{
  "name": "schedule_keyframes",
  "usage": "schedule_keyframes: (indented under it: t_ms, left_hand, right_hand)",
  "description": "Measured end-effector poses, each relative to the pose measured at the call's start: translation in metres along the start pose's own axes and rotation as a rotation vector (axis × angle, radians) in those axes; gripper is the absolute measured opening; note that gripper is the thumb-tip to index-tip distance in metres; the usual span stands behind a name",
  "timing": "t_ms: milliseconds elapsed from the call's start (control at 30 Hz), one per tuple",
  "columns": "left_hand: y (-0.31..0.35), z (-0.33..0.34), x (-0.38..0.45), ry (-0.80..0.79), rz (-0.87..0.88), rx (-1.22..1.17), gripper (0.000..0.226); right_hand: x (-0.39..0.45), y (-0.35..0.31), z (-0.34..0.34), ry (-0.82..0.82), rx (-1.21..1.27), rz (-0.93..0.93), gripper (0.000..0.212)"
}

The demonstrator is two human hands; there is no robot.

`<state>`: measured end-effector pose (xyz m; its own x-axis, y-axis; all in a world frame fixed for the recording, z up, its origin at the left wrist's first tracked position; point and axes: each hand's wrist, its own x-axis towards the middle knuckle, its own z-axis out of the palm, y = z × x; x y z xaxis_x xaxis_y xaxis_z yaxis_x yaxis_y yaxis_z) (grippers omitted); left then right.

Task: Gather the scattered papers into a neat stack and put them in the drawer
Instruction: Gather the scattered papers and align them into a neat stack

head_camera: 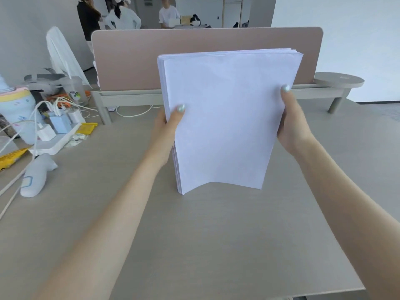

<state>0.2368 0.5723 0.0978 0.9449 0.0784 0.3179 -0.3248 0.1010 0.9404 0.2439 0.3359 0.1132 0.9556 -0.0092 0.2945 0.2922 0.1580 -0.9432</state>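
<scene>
While it stands upright on its lower edge at the centre of the frame, the stack of papers point(225, 118) is pinched from both sides: the left hand point(167, 124) clamps the left edge with its thumb across the front sheet, and the right hand point(292, 124) clamps the right edge the same way. The bottom edge touches the desk point(194, 245), and the front sheet bows a little there (the sheets at the top corner are slightly fanned). Behind the stack, across the upper middle of the frame, runs a pink divider panel point(134, 59). At the left edge sits a clutter of chargers and white cables on a power strip point(54, 141), with a pale grey handheld controller point(35, 176) lying on the desk just below it. A round shelf point(339, 80) shows at the upper right.
</scene>
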Motion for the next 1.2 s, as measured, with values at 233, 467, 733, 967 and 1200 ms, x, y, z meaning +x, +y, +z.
schedule_keyframes:
  t_ms: [233,467,733,967,1200]
  left_hand:
    - [0.038,0.010,0.015,0.074,0.111,-0.028,0.012]
    - [-0.003,0.006,-0.002,0.092,0.000,0.011,0.006]
    - [0.023,0.000,0.019,0.025,0.020,0.012,0.006]
    - [0.038,-0.008,0.027,-0.116,0.009,-0.006,0.029]
    - [0.058,0.006,0.033,-0.075,0.090,-0.002,0.023]
  right_hand:
    - [0.006,-0.007,0.015,0.032,-0.025,-0.101,0.037]
    - [-0.007,0.016,0.009,-0.075,-0.015,0.064,0.023]
    - [0.000,-0.012,0.011,-0.109,-0.005,-0.030,0.026]
    - [0.002,-0.019,0.009,-0.134,-0.090,-0.042,0.070]
    - [0.006,-0.031,0.015,-0.069,-0.010,-0.161,0.065]
